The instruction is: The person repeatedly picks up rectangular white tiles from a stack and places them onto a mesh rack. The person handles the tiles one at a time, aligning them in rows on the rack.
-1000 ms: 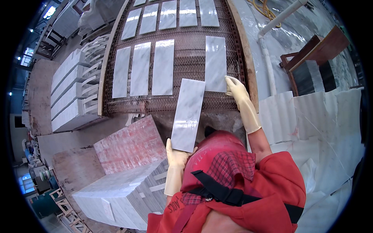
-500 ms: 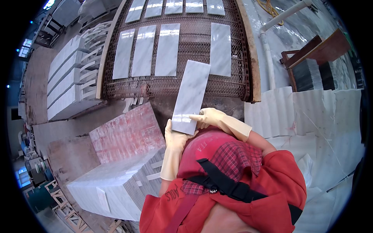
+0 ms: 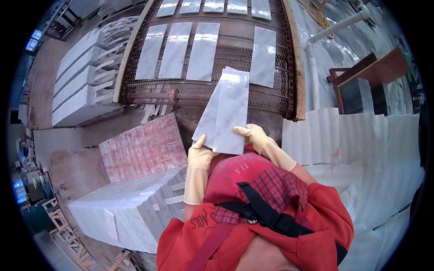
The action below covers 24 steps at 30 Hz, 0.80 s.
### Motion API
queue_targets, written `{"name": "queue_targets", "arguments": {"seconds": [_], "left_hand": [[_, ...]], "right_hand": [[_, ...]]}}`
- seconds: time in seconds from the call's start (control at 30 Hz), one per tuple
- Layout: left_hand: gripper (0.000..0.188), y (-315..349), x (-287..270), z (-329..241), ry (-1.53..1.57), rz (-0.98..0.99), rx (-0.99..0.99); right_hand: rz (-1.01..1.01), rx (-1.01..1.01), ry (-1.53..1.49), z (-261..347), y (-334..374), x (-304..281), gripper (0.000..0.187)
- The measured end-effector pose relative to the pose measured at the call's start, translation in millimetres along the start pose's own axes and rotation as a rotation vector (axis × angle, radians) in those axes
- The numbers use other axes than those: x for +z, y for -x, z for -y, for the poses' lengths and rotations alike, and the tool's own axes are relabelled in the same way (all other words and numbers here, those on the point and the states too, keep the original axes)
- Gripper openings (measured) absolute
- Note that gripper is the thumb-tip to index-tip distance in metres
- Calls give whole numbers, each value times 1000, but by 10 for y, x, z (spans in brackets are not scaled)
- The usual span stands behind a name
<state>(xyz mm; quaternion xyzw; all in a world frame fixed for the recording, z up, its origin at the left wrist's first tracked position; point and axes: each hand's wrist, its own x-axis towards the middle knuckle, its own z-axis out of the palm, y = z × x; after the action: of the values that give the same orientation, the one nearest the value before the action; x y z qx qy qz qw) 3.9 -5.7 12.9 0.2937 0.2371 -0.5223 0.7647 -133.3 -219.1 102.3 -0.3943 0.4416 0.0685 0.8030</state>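
Two polished white-grey marble tiles overlap in front of me, fanned apart at their near ends. My left hand (image 3: 200,156), in a cream rubber glove, grips the near end of the lower marble tile (image 3: 207,118), its thumb on top. On the right edge of the upper marble tile (image 3: 234,113), my right hand (image 3: 257,136), gloved alike, has its thumb on the face and its fingers hidden beneath. The tiles' far ends reach over the near edge of a mesh conveyor (image 3: 217,97). More long tiles (image 3: 202,52) lie in rows on the mesh.
Wooden rails (image 3: 296,58) edge the conveyor. Stacked white slabs (image 3: 77,92) stand at its left. Nearer on the left are a large block of upright tiles (image 3: 122,203) and a reddish board (image 3: 142,149). White foam sheeting (image 3: 312,135) and a pale pipe (image 3: 312,67) are at the right.
The single tile visible before now shows as two fanned tiles. My right hand has moved right with the upper one, while the left stays at the lower tile's near end.
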Motion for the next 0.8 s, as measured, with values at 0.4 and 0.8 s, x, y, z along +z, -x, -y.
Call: {"name": "queue_targets", "arguments": {"seconds": [0.4,0.8], "left_hand": [[51,-117,-338,-80,128,-182,-66],[59,-61,-349,253,235,-116,-112]], "right_hand": [[-245,-27,131,315,256,-597,32],[-311,-289,161,1508,-254,-457,55]]}}
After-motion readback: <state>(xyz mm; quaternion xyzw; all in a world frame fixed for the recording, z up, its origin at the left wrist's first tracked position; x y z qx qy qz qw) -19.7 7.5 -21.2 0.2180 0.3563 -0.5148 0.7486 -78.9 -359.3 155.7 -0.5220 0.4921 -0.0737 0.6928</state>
